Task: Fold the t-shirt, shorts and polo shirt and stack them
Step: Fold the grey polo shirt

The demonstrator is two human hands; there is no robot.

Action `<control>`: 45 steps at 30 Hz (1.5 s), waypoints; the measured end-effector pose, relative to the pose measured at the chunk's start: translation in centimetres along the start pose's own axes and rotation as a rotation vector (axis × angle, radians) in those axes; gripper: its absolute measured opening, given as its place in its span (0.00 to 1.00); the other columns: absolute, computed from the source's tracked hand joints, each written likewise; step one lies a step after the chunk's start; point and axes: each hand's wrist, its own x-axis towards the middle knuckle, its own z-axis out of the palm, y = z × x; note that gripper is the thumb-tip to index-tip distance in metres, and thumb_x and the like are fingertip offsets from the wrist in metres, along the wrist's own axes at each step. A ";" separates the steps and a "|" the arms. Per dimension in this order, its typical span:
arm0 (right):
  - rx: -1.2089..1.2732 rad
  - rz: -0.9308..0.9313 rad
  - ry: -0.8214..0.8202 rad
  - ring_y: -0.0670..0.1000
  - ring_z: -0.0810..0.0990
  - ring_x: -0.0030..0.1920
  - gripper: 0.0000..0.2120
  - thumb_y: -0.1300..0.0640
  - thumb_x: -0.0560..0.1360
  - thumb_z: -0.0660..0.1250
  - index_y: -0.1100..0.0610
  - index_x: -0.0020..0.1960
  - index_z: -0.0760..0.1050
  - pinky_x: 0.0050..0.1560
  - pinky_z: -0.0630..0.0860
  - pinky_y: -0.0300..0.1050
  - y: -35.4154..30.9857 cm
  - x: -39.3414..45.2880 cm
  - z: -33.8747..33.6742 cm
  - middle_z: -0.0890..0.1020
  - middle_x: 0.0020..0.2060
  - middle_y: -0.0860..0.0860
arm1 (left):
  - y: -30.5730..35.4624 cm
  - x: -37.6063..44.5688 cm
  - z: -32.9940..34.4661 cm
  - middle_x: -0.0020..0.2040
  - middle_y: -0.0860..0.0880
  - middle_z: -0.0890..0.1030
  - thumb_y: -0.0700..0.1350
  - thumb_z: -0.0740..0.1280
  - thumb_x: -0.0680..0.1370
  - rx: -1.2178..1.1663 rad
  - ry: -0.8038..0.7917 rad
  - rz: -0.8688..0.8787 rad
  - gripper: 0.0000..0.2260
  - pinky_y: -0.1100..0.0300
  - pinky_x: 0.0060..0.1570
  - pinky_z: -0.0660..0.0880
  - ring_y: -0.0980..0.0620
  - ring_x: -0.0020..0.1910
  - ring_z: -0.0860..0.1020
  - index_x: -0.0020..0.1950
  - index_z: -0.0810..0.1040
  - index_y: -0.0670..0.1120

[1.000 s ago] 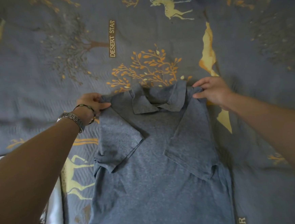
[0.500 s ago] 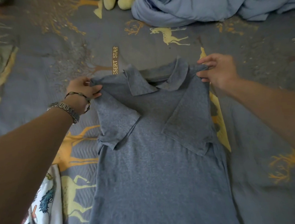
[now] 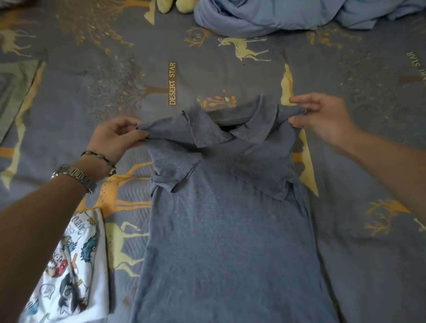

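Now the left hand and right hand each pinch a shoulder of the grey polo shirt, likely keeping it taut for folding; it lies on the bed; folded t-shirt waits just left.

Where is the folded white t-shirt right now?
In the head view, the white t-shirt lies on the bedspread at lower left, just left of the grey polo shirt, partly under the left forearm.

Bedspread – printed labels read "DESERT STAR".
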 end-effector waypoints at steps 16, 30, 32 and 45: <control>-0.390 -0.049 -0.103 0.40 0.77 0.38 0.18 0.69 0.65 0.73 0.60 0.54 0.79 0.47 0.73 0.32 14.7 -14.0 2.9 0.79 0.39 0.53 | -13.1 -11.4 0.8 0.44 0.43 0.82 0.41 0.70 0.66 0.839 -0.283 0.241 0.07 0.47 0.50 0.77 0.41 0.46 0.80 0.43 0.80 0.46; -0.681 -0.400 -0.212 0.54 0.78 0.43 0.06 0.67 0.68 0.72 0.58 0.41 0.84 0.45 0.67 0.35 16.8 -15.7 2.0 0.81 0.39 0.55 | -14.3 -12.6 1.1 0.43 0.41 0.81 0.32 0.72 0.67 1.015 -0.298 0.459 0.07 0.47 0.44 0.77 0.38 0.43 0.80 0.40 0.82 0.43; -0.734 -0.409 -0.222 0.55 0.77 0.44 0.06 0.65 0.69 0.72 0.57 0.43 0.84 0.46 0.72 0.42 17.0 -15.6 2.1 0.81 0.40 0.55 | -14.4 -12.5 1.1 0.44 0.41 0.81 0.34 0.72 0.67 1.043 -0.306 0.421 0.06 0.44 0.44 0.78 0.38 0.45 0.79 0.40 0.82 0.44; -0.334 0.131 0.176 0.56 0.79 0.46 0.11 0.57 0.69 0.70 0.56 0.50 0.73 0.54 0.74 0.51 13.5 -7.4 2.6 0.78 0.41 0.54 | -9.5 -6.9 2.5 0.46 0.47 0.76 0.45 0.66 0.76 0.602 0.192 -0.048 0.14 0.61 0.46 0.68 0.52 0.46 0.74 0.58 0.74 0.39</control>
